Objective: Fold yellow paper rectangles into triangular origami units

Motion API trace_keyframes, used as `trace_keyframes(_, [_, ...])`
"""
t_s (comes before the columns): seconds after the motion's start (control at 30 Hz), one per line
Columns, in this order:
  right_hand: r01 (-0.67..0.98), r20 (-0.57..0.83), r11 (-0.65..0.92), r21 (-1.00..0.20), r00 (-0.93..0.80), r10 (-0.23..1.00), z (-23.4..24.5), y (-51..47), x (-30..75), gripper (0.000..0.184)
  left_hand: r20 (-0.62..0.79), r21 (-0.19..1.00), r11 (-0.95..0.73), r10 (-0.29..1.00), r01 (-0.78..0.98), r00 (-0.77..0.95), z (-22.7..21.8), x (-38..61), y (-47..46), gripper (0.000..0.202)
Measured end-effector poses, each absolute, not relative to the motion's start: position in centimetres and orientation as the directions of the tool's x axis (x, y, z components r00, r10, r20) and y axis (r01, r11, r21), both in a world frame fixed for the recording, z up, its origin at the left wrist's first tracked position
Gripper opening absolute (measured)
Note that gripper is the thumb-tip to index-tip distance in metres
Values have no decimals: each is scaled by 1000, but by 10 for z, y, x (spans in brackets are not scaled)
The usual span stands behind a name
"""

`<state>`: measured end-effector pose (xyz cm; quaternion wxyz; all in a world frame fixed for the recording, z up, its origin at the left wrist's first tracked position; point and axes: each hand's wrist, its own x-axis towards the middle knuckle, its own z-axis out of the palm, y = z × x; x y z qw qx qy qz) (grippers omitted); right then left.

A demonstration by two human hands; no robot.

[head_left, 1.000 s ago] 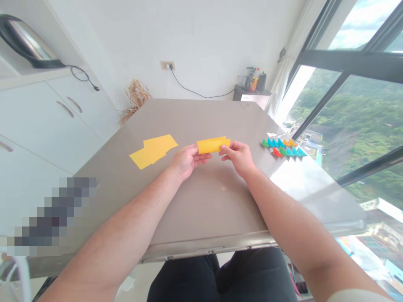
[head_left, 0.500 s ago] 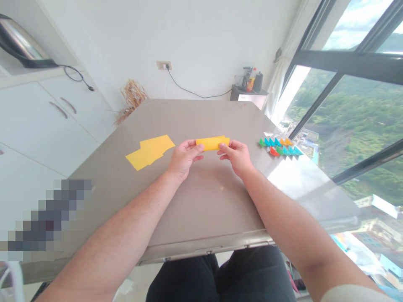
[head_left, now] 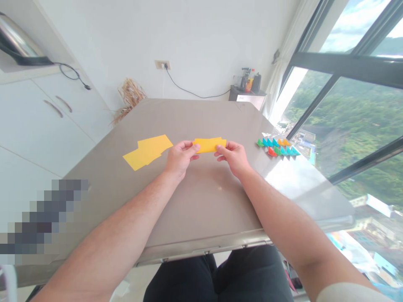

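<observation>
A folded strip of yellow paper (head_left: pixel 208 145) is held up over the middle of the table, its layers slightly out of line along the top edge. My left hand (head_left: pixel 181 157) pinches its left end, thumb on the near face. At the other end, my right hand (head_left: pixel 233 156) grips it the same way, thumb in front and fingers behind. Several flat yellow sheets (head_left: pixel 147 151) overlap on the table to the left of my left hand. Off to the right stand small folded paper boats (head_left: pixel 278 147) in two rows, in green, blue, orange and red.
The grey-brown table (head_left: pixel 201 205) reaches from my lap toward the white wall. A low cabinet (head_left: pixel 248 97) with bottles stands behind it at the right. Dried stalks (head_left: pixel 130 96) are at the far left corner, and a large window (head_left: pixel 355 100) fills the right side.
The view has shifted a little, so everything sits slightly further left. Both hands keep hold of the yellow paper; its upper edge now looks slightly bowed and its back layer shows differently.
</observation>
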<state>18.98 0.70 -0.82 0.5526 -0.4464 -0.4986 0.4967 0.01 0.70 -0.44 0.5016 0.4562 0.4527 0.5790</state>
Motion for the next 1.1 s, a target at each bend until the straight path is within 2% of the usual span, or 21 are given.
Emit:
trace_keyframes(0.63, [-98,101,102,-990,17,995,-8,5,189,26,135,983,-150,982,-108,-134,-9,2,8,28])
trace_keyframes(1.1, [-20,108,108,-994,27,994,-11,6,190,20,98,986,-119,980,-119,-174,-4,4,7,23])
